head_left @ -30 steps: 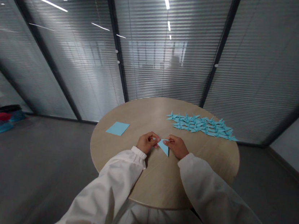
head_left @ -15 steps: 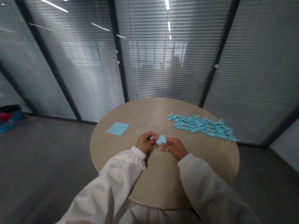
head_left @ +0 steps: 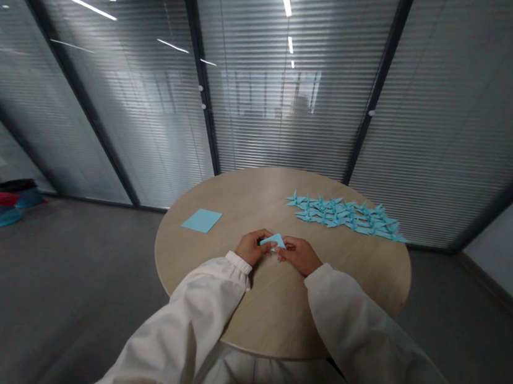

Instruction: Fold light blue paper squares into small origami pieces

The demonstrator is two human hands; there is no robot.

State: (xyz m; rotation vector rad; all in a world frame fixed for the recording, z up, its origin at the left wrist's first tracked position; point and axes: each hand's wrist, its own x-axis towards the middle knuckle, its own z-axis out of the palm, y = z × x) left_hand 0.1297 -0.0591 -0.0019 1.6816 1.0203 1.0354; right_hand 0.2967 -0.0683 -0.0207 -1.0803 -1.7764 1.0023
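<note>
"Where is the folded blue paper (head_left: 275, 239)?"
"Between the two hands, over the middle of the round counter (head_left: 277, 325), its peak pointing toward the far side."
"And the grip of the left hand (head_left: 251, 247)?"
"Narrow, pinched on the paper's left end, thumb laid along the near edge."
"The right hand (head_left: 303, 256)?"
"Pinching too, fingertips at the paper's right corner; what they touch underneath is hidden."
"So it spans both grips?"
"Yes, its upper middle shows uncovered between them. The flat blue sheet (head_left: 202, 220) lies apart on the left, the folded blue figures (head_left: 346, 215) beyond the right hand."
</note>
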